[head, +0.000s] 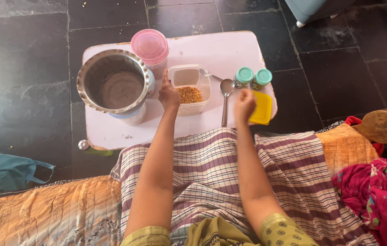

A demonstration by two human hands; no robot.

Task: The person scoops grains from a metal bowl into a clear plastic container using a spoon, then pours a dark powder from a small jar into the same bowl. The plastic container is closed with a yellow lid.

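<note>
Lentils (189, 94), yellow-brown, fill the near end of a clear rectangular plastic container (201, 86) that stands open near the middle of a small white table (230, 50). The person's left hand (168, 94) rests against the container's left wall, fingers curled loosely along it; whether they truly grip it cannot be told. The right hand (244, 105) is closed into a loose fist above the table's near right part, just over the edge of a yellow lid (263, 109); nothing can be seen inside the fist.

Between the hands a steel spoon (225, 96) lies with its bowl away from the person. Beyond the right hand stand two small jars with teal caps (252, 77), touching each other. On the table's left sits a large steel pot (113, 84) on a white base, and just behind it a jar with a pink lid (150, 46).

The table stands low on a floor of dark stone tiles (20, 54) with pale joints. The person sits behind it, a checked cloth (211, 168) over the lap, on an orange patterned quilt (43, 214). A blue bag (6, 171) lies at left, a pink garment (380, 191) and a round wooden piece (385, 125) at right.
</note>
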